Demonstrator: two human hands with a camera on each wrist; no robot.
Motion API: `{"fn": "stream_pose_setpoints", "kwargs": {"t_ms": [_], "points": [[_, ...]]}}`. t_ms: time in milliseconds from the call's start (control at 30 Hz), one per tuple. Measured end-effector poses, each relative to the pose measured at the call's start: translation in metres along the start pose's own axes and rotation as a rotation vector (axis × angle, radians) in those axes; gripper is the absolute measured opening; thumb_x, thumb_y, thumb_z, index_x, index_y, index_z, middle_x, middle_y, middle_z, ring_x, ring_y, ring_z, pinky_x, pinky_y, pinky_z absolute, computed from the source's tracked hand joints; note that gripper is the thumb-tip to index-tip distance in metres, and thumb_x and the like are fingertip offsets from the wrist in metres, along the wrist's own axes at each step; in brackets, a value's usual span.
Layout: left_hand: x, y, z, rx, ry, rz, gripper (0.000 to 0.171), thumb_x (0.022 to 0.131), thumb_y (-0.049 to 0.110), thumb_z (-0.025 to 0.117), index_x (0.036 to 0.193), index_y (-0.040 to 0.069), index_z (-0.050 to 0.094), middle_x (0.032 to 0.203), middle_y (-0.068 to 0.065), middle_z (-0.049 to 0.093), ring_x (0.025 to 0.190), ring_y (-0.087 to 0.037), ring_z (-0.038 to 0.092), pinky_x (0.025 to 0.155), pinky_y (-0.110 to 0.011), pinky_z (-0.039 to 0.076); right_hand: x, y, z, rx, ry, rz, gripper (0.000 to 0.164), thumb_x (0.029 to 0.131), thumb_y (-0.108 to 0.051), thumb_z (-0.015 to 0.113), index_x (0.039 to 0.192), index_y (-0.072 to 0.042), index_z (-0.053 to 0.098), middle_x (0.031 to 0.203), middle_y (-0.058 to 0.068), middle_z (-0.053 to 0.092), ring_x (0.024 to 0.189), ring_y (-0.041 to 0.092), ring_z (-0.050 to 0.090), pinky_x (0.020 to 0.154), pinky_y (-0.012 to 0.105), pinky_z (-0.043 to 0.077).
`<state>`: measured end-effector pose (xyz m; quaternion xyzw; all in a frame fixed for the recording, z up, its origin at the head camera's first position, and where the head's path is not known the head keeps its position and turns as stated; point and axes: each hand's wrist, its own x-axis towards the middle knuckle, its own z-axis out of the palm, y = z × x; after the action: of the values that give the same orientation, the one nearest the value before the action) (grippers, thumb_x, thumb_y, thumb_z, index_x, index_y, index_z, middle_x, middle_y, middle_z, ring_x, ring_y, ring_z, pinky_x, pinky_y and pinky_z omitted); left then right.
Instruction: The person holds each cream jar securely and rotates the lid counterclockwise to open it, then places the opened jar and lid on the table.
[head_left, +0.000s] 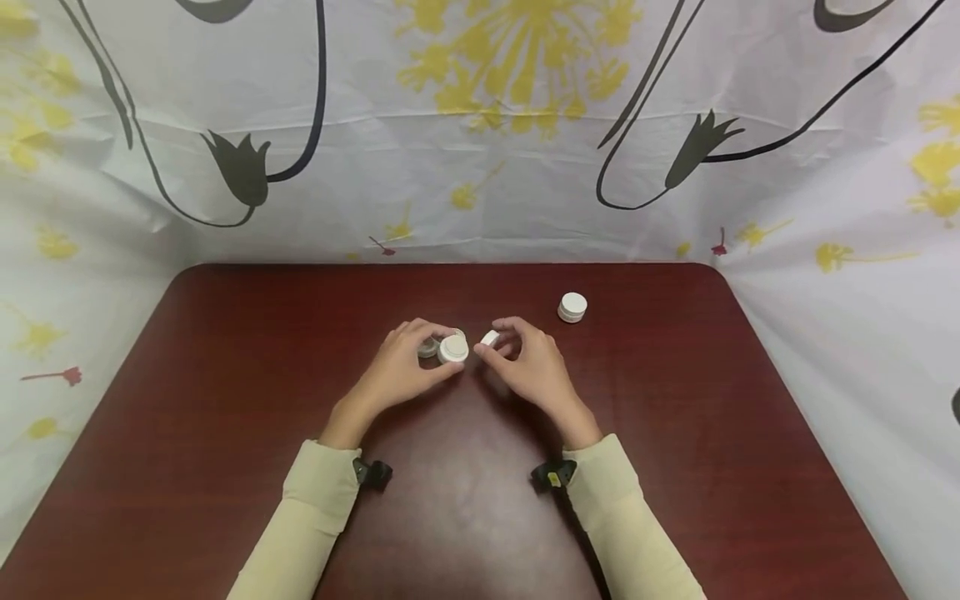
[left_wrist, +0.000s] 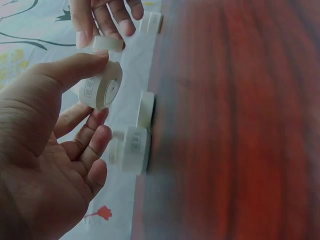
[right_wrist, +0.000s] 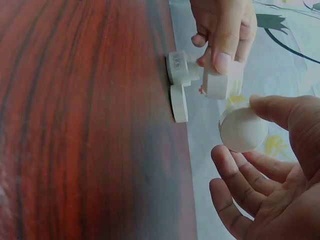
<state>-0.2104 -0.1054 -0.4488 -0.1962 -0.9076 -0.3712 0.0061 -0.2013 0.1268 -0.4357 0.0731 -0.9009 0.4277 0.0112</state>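
Note:
Over the middle of the table, my left hand [head_left: 397, 364] pinches a small white jar [head_left: 453, 350] between thumb and fingers, with small print on its side in the left wrist view. Close by on the right, my right hand [head_left: 537, 367] holds a round white lid [head_left: 490, 337] at its edge; the right wrist view shows the lid's [right_wrist: 244, 131] flat face. Lid and jar are apart. Below the left hand, a second jar [left_wrist: 135, 150] stands on the table without a lid, and another lid [left_wrist: 145, 110] lies beside it.
A lidded white jar [head_left: 572, 307] stands at the back right of the dark red wooden table [head_left: 465, 517]. A patterned white cloth [head_left: 465, 158] hangs behind the table and along both sides. Each wrist carries a small black camera [head_left: 372, 475].

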Motion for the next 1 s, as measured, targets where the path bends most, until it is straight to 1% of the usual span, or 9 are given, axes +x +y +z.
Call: {"fn": "stream_pose_setpoints", "kwargs": {"t_ms": [133, 233, 400, 467, 567, 667, 800, 1000], "points": [[-0.006, -0.002, -0.006, 0.011, 0.042, 0.013, 0.048, 0.087, 0.037, 0.088, 0.128, 0.019, 0.073, 0.117, -0.002, 0.07, 0.106, -0.026, 0.061, 0.102, -0.047, 0.043, 0.0, -0.004, 0.007, -0.001, -0.04, -0.019, 0.05, 0.094, -0.033, 0.081, 0.133, -0.003, 0.07, 0.098, 0.007, 0.081, 0.086, 0.018, 0.077, 0.079, 0.036, 0.058], [-0.01, -0.001, -0.01, 0.022, 0.069, 0.032, 0.047, 0.086, 0.037, 0.088, 0.127, 0.018, 0.073, 0.114, -0.001, 0.07, 0.102, -0.025, 0.062, 0.099, -0.046, 0.042, -0.001, -0.006, 0.011, -0.009, -0.046, -0.036, 0.047, 0.093, -0.033, 0.082, 0.129, -0.005, 0.073, 0.097, 0.007, 0.081, 0.085, 0.017, 0.077, 0.079, 0.035, 0.058], [-0.018, -0.005, -0.008, 0.05, 0.036, 0.022, 0.048, 0.086, 0.04, 0.088, 0.127, 0.019, 0.074, 0.109, 0.0, 0.071, 0.099, -0.019, 0.061, 0.096, -0.042, 0.046, -0.004, -0.006, 0.015, -0.031, -0.039, -0.053, 0.042, 0.092, -0.036, 0.084, 0.124, -0.01, 0.075, 0.101, 0.006, 0.075, 0.086, 0.017, 0.072, 0.077, 0.034, 0.057], [-0.022, -0.008, -0.006, 0.054, 0.02, 0.011, 0.048, 0.085, 0.04, 0.088, 0.126, 0.019, 0.075, 0.106, 0.0, 0.071, 0.098, -0.018, 0.061, 0.093, -0.04, 0.047, -0.005, -0.006, 0.016, -0.033, -0.045, -0.048, 0.041, 0.091, -0.037, 0.084, 0.122, -0.011, 0.076, 0.099, 0.004, 0.076, 0.085, 0.016, 0.071, 0.076, 0.033, 0.056], [-0.026, -0.01, -0.006, 0.044, 0.016, 0.003, 0.047, 0.085, 0.039, 0.089, 0.124, 0.017, 0.076, 0.102, -0.001, 0.07, 0.095, -0.017, 0.06, 0.088, -0.038, 0.048, -0.005, -0.005, 0.018, -0.027, -0.057, -0.031, 0.04, 0.089, -0.039, 0.085, 0.118, -0.013, 0.077, 0.093, 0.001, 0.078, 0.081, 0.013, 0.071, 0.074, 0.031, 0.056], [-0.027, -0.011, -0.007, 0.031, 0.013, -0.011, 0.046, 0.085, 0.038, 0.089, 0.124, 0.016, 0.076, 0.102, -0.001, 0.07, 0.094, -0.017, 0.061, 0.085, -0.035, 0.049, -0.006, -0.004, 0.02, -0.037, -0.068, -0.015, 0.039, 0.087, -0.041, 0.087, 0.114, -0.015, 0.078, 0.089, -0.001, 0.079, 0.08, 0.01, 0.071, 0.072, 0.03, 0.056], [-0.029, -0.013, -0.007, 0.022, -0.011, -0.036, 0.046, 0.086, 0.037, 0.088, 0.126, 0.017, 0.075, 0.104, 0.0, 0.071, 0.096, -0.017, 0.063, 0.086, -0.035, 0.05, -0.008, -0.003, 0.023, -0.043, -0.082, -0.01, 0.036, 0.084, -0.039, 0.09, 0.111, -0.017, 0.079, 0.089, -0.003, 0.079, 0.08, 0.009, 0.072, 0.074, 0.03, 0.057], [-0.03, -0.016, -0.007, 0.02, -0.035, -0.052, 0.046, 0.087, 0.035, 0.087, 0.126, 0.016, 0.075, 0.113, -0.002, 0.075, 0.101, -0.018, 0.067, 0.092, -0.039, 0.053, -0.01, -0.005, 0.026, -0.004, -0.103, -0.024, 0.033, 0.083, -0.032, 0.091, 0.11, -0.016, 0.079, 0.091, -0.001, 0.081, 0.082, 0.009, 0.075, 0.077, 0.032, 0.059]]}}
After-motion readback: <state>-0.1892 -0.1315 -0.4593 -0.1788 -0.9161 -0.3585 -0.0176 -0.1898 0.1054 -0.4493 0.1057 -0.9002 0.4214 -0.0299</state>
